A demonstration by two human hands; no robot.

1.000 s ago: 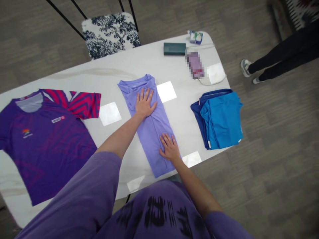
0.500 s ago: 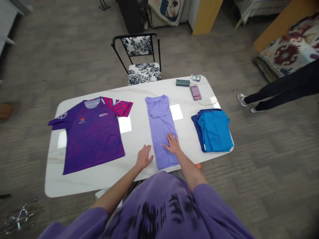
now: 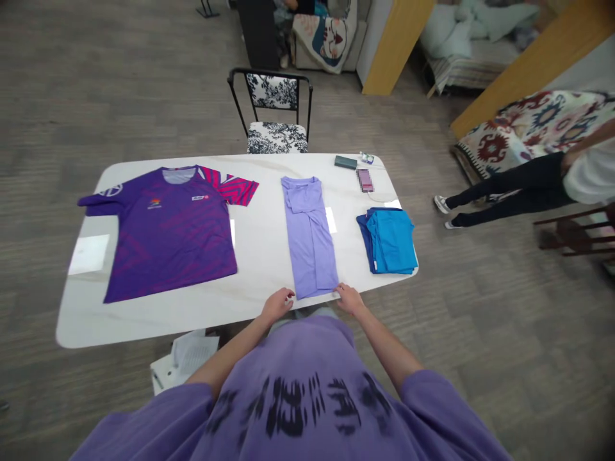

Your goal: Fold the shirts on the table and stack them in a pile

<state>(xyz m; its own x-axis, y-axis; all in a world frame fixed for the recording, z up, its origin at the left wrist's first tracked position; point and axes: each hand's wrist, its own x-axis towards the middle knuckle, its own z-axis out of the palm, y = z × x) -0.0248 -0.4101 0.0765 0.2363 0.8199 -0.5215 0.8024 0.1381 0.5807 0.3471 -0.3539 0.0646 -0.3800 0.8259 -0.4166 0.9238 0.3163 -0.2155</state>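
Observation:
A lavender shirt (image 3: 310,237), folded into a long narrow strip, lies lengthwise on the white table (image 3: 154,317) with its collar at the far end. My left hand (image 3: 277,303) sits at the strip's near left corner with fingers curled onto the hem. At the near right corner, my right hand (image 3: 349,298) has its fingertips pinched on the cloth. Both hands are at the table's near edge.
A purple and pink jersey (image 3: 168,237) lies spread flat on the left. A folded blue stack (image 3: 388,240) sits at the right edge. A phone (image 3: 364,179) and a dark case (image 3: 345,162) lie at the far side. A patterned chair (image 3: 276,115) stands beyond; a person's legs (image 3: 504,192) reach in from the right.
My left hand slid from the collar end to the near edge. My right hand drew back from the strip's middle to its near right corner. The view pulled back and up.

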